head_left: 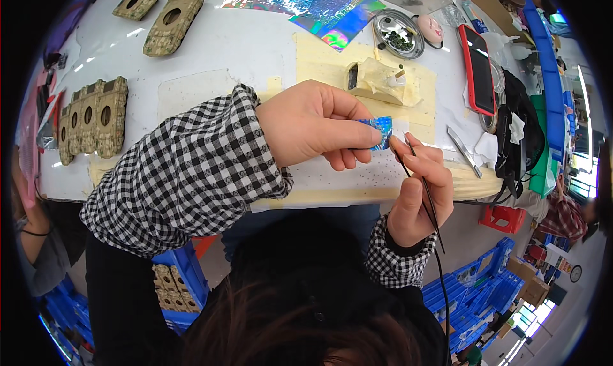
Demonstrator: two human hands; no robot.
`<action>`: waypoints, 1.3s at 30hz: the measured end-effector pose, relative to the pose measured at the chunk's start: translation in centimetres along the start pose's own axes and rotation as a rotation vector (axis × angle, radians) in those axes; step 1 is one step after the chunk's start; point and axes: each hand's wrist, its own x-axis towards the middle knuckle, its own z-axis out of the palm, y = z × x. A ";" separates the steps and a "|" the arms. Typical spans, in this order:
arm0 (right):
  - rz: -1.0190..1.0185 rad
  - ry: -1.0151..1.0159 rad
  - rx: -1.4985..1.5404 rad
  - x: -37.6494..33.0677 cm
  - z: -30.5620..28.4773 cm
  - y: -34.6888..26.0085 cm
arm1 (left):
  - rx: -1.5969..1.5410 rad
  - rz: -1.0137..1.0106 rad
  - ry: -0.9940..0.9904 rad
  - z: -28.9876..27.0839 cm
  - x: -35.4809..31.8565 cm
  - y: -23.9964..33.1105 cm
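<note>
Between the thumb and fingers of my left hand (319, 126) is a small piece of shiny blue holographic film (382, 125). My right hand (426, 186) is closed around slim black tweezers (429, 205), whose points are close to the film's right edge. Whether the tweezer points touch the film, I cannot tell. Just beyond both hands sits a block wrapped in yellowish tape (377, 82), with a short wooden peg sticking up. Larger holographic sheets (341, 12) lie farther off. A round clear dish (397, 35) there contains small dark green parts.
Camouflage tank hulls (96, 117) stand at the left, with another hull (174, 22) farther back. On the right are a red-cased phone (477, 69), a metal-bladed knife (464, 151) and a black bag (520, 139). Blue crates (472, 296) are below the table, and a black cable (445, 296) hangs beside me.
</note>
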 end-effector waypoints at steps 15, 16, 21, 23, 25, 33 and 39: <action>-0.162 -0.059 -0.384 0.9 -0.9 -1.0 | 0.236 0.130 0.109 0.1 -0.3 -0.3; -0.150 -0.047 -0.352 0.9 -0.9 -1.0 | 0.260 0.133 0.116 0.1 -0.4 -0.3; -0.202 -0.118 -0.378 0.9 -1.3 -1.2 | 0.341 0.198 0.127 0.1 -0.3 -0.7; -0.215 -0.151 -0.383 1.1 -1.3 -1.3 | 0.344 0.204 0.125 0.2 -0.3 -0.6; -0.217 -0.149 -0.396 1.2 -1.3 -1.4 | 0.344 0.206 0.123 0.3 -0.3 -0.6; -0.213 -0.171 -0.409 1.4 -1.0 -1.4 | 0.357 0.241 0.144 0.4 -0.3 -0.9; -0.206 -0.183 -0.400 1.4 -1.0 -1.4 | 0.383 0.240 0.145 0.4 -0.3 -0.9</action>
